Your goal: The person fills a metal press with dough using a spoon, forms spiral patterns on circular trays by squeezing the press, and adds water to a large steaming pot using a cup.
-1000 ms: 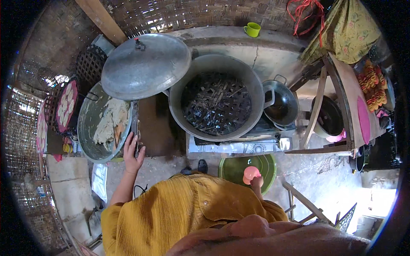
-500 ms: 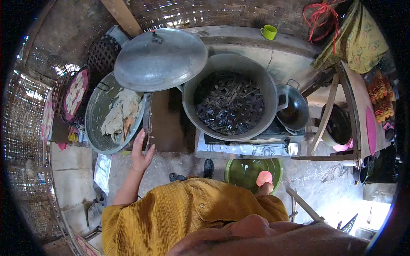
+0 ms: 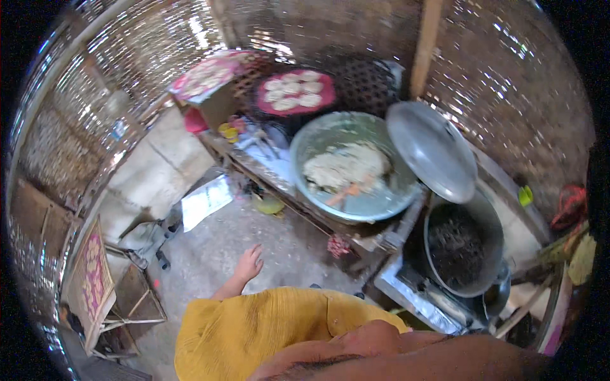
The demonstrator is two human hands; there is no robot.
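Observation:
My left hand (image 3: 249, 262) hangs over the grey floor in front of the bench, holding nothing, its fingers loosely apart. My right hand is out of view. On the bench stands a wide green-grey basin (image 3: 302, 136) with a mass of pale dough (image 3: 349, 165) in it. An orange-handled tool (image 3: 351, 189) lies against the dough. A domed metal lid (image 3: 432, 149) leans between the basin and a big metal pot (image 3: 499, 254), which holds dark, charred-looking strips (image 3: 457, 244).
Behind the basin, a pink-covered round tray (image 3: 294, 105) bears several pale flat dough pieces. Another pink-lined tray (image 3: 206, 75) stands to its left. A white sheet (image 3: 207, 202) lies on the floor. At the lower left leans a patterned panel (image 3: 95, 273) beside a wooden frame.
My view has swung left, toward the basin and trays. My left hand has come away from the basin's edge. My right hand, earlier at a pink scoop over a green tub, has left the view.

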